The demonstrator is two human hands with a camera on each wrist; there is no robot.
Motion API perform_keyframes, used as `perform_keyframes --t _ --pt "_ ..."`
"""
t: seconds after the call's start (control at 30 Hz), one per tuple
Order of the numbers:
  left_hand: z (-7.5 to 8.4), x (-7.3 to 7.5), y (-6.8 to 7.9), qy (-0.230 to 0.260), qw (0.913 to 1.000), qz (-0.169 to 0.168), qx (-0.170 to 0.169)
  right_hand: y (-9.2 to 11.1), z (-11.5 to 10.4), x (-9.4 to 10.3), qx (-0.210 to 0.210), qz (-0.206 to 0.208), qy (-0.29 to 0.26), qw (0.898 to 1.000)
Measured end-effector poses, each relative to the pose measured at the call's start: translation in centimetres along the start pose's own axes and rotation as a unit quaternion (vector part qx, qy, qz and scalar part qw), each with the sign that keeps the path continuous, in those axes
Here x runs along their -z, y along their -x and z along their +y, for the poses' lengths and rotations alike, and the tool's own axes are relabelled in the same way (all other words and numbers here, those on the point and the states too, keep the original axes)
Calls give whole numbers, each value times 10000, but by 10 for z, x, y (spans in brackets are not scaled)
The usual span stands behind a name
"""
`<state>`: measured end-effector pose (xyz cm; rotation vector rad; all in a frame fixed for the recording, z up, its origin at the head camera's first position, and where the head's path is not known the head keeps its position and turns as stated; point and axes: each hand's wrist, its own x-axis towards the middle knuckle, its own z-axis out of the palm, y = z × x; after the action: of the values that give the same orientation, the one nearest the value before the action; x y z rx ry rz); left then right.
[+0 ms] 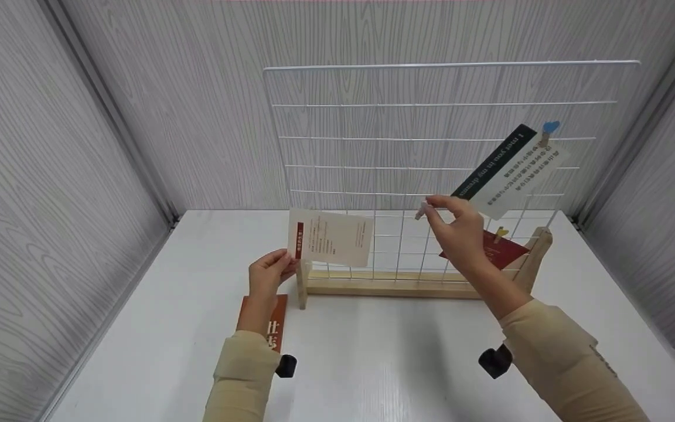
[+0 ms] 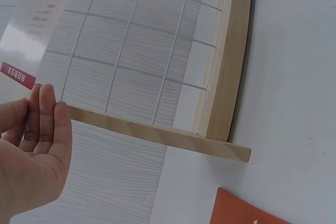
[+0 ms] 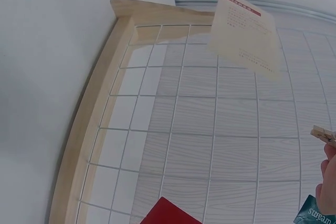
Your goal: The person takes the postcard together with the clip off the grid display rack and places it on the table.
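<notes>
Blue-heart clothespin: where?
Head view, right side: the blue-heart clothespin clips the upper end of the dark-banded card to the wire grid, above the yellow clothespin.

Ahead of me I see a back wall (image 1: 185, 88) of pale grey panelling with wavy wood-grain lines, and a left wall (image 1: 21, 176) and a right wall (image 1: 665, 205) in a similar pattern stand on either side. A grey left corner strip (image 1: 102, 99) marks where the panels meet on my left, and a right corner strip (image 1: 642, 117) does the same on my right. Below me is a smooth white tabletop (image 1: 185, 252), its far edge meeting the back wall, with soft grey shadows (image 1: 425, 346) lying across it
</notes>
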<state>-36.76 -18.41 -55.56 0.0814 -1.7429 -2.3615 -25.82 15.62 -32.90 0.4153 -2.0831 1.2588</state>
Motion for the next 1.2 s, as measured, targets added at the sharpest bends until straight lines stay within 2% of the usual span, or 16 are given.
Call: perform_keyframes --t 0.07,0.17,0.27,0.5,0.53,0.6,0.67,0.73,0.77,0.83,0.9,0.97,1.13,1.2 --pt "-10 5 -6 54 9999 -6 -111 2 1 0 10 -6 15 10000" --pt "-15 7 -7 30 9998 118 -185 4 3 1 86 18 31 10000" --pt "-15 9 -3 -139 9997 152 -136 7 6 2 94 12 59 9999" --pt "-6 14 10 -429 9990 -68 65 15 14 4 71 40 229 9997" --pt "10 9 22 -378 9991 -156 79 16 15 5 51 59 222 9997" --pt "25 4 34 -517 9984 -214 123 18 17 7 24 91 259 9996" --pt "46 -4 50 -613 9977 -247 152 21 20 9 -8 116 302 9995" --pt "74 -17 71 -671 9974 -212 149 24 23 11 -23 146 309 9994" --pt "76 -18 73 -801 9966 -121 165 25 25 12 -23 156 337 9993" --pt "96 -27 88 -869 9960 -29 186 28 29 12 -40 181 337 9993" --pt "107 -32 96 -942 9953 5 235 31 34 12 -87 190 344 9992" --pt "92 -20 86 -776 9966 -258 124 35 38 12 -104 202 384 9990" --pt "60 0 65 -886 9949 -461 171 43 46 11 -150 243 474 9985" --pt "58 2 63 -1153 9921 -290 387 46 48 11 -253 226 476 9983"
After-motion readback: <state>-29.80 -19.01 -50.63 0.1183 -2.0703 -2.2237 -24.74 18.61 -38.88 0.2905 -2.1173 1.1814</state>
